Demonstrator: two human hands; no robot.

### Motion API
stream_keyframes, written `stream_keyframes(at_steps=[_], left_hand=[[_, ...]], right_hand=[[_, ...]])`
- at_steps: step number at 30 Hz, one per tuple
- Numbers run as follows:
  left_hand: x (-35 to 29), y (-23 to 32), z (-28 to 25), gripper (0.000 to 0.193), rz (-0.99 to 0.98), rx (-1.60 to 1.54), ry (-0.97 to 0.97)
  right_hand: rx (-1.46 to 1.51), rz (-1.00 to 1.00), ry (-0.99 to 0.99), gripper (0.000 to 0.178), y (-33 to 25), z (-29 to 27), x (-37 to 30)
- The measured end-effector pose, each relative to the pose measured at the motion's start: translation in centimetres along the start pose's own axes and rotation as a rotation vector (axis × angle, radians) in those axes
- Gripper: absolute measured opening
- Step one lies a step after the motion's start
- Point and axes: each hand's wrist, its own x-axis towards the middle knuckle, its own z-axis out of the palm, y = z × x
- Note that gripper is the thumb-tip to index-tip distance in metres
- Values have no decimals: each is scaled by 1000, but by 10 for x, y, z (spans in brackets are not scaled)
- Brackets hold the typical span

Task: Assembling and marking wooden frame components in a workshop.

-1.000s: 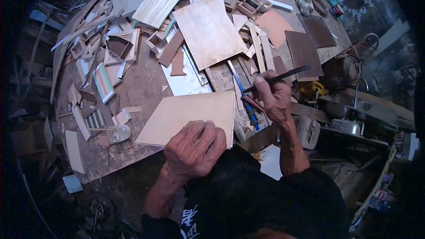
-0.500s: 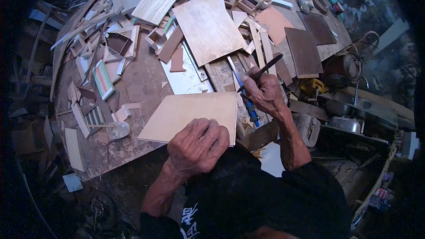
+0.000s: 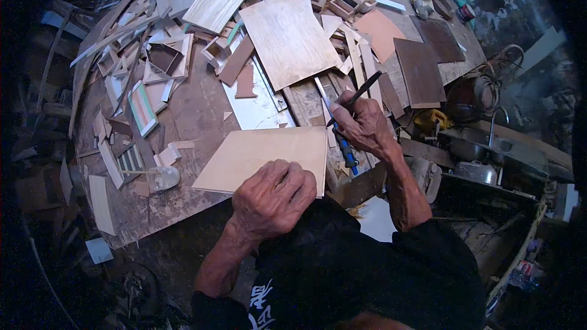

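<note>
Clearly, left hand (image 3: 273,198) gripping pale board (image 3: 260,151), right hand (image 3: 365,124) clasping dark pen-like tool (image 3: 370,82), white-lettered shirt (image 3: 361,266)

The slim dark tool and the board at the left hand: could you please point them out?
Slim dark tool (image 3: 368,84): head view, upper shaft.
Board (image 3: 255,153): head view, bare top face.

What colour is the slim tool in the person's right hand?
The slim tool in the right hand looks black; it shows best in the head view.

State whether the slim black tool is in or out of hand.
In: the right hand grips the slim black tool, both ends sticking out.
</note>
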Motion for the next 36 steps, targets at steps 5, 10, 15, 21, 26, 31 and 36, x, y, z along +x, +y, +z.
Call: stream_keyframes(at_steps=[5,10,15,21,26,31,36], left_hand=[[-2,-1,3,20,-14,4,-6],[-2,-3,6,19,-25,1,-5],[-4,-6,8,18,-35,-2,1],[-3,-10,10,20,-45,-18,16],[-1,-10,9,23,-45,-4,-24],[-3,-12,12,22,-54,2,-7],[-2,-10,12,22,-63,4,-9]], right_hand=[[7,10,-17,27,0,3,2],[-29,-11,-13,27,-3,3,4],[-14,-18,-25,27,-5,2,7],[-39,6,-47,27,-5,3,11],[-37,-16,-27,26,-1,7,13],[-62,6,-61,27,-6,6,16],[-37,-19,-39,30,-3,6,15]])
